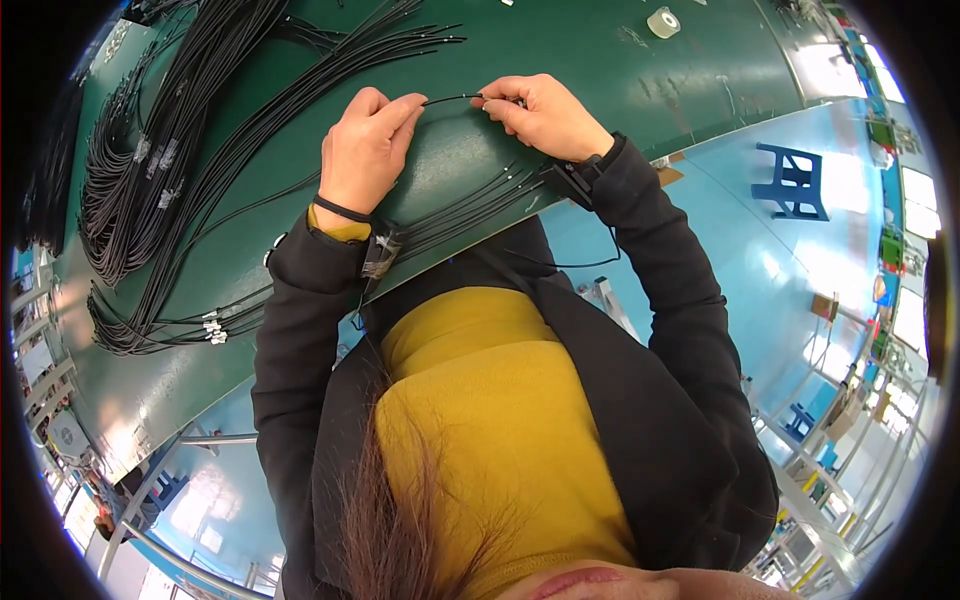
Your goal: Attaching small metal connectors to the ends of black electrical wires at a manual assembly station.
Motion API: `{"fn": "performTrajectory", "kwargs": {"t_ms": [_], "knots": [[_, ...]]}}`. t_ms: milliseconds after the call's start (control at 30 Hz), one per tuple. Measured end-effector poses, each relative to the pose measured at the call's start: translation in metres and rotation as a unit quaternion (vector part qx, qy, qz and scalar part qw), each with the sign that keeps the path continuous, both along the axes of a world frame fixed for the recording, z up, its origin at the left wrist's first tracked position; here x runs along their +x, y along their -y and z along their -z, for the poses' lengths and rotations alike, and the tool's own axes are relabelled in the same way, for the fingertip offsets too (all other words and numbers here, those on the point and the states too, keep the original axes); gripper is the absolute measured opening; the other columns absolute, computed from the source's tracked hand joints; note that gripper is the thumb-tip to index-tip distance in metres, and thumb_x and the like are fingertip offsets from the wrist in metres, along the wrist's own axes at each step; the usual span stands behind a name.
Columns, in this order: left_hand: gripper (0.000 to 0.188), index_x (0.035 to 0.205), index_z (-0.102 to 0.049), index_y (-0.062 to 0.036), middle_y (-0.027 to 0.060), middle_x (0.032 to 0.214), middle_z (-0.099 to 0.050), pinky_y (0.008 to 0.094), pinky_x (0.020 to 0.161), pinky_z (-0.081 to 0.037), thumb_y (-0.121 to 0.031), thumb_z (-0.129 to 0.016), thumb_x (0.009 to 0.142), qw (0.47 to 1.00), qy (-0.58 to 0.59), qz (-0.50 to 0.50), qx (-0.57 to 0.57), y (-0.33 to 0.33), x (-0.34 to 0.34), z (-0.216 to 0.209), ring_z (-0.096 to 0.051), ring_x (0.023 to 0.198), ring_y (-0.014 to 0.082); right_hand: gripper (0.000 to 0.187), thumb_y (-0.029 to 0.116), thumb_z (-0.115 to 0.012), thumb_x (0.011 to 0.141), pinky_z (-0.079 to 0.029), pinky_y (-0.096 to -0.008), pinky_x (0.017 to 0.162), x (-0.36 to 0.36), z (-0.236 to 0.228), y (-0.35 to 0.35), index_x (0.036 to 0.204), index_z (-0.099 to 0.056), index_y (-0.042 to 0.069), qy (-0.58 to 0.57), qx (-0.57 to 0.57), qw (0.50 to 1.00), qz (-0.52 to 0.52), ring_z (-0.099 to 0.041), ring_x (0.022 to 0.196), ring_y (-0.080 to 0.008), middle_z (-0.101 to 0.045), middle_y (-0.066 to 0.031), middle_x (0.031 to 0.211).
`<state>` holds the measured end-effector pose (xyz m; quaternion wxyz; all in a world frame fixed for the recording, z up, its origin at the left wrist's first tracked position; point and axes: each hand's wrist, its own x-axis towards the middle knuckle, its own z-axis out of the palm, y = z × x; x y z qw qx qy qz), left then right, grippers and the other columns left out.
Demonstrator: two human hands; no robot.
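A thin black cable [452,98] stretches in a slight arc between my two hands, above the green tabletop. My left hand [365,150] pinches it between thumb and fingers; the rest of its length is mostly hidden behind that hand and wrist. At the cable's other end, my right hand [540,118] is closed with the fingertips together around it. A small dark piece shows at the right fingertips, too small to make out. Under my forearms, near the table edge, lies a bunch of black cables [450,218] with clear wrapping [381,256] around it.
Large looped bundles of black cables [115,225] fill the table's left side, some with white connectors [214,328]. A tape roll [663,22] sits at the far right of the green table [600,65]. A blue stool [790,182] stands on the floor at right.
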<state>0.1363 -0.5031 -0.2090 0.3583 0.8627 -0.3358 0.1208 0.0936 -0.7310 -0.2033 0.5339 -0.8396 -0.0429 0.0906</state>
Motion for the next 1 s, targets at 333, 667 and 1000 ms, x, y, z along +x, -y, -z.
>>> {"fn": "performTrajectory", "kwargs": {"t_ms": [333,667,1000], "knots": [[0.021,0.102,-0.067,-0.0114,0.0058,0.074,-0.056,0.0308,0.055,-0.048,-0.01,-0.067,0.08,0.994,-0.045,0.07,-0.067,0.019,-0.01,-0.004,-0.057,0.06,0.021,0.016,0.012,-0.06,0.086,-0.048,-0.0296,0.064,0.0,-0.005,-0.023,0.095,-0.063,-0.001,0.22,-0.165,0.958,-0.079,-0.055,0.068,-0.0173,-0.057,-0.0096,0.076],[0.009,0.092,-0.07,-0.0051,0.0013,0.075,-0.057,0.022,0.056,-0.042,-0.007,-0.066,0.084,0.975,-0.159,0.025,-0.153,0.016,-0.009,-0.009,-0.05,0.061,0.0084,0.02,0.011,-0.057,0.093,-0.042,-0.0168,0.056,-0.011,-0.003,-0.014,0.107,-0.059,-0.003,-0.139,0.363,0.918,0.082,-0.048,0.065,-0.0054,-0.055,-0.0013,0.082],[0.009,0.086,-0.069,-0.0073,0.0047,0.074,-0.059,0.0265,0.056,-0.046,-0.005,-0.069,0.078,0.985,-0.104,0.05,-0.131,0.017,-0.011,-0.008,-0.057,0.062,0.0159,0.016,0.012,-0.059,0.091,-0.044,-0.0188,0.056,-0.011,-0.009,-0.016,0.099,-0.064,-0.001,-0.018,0.138,0.988,0.068,-0.051,0.067,-0.0063,-0.058,-0.0005,0.076]]}}
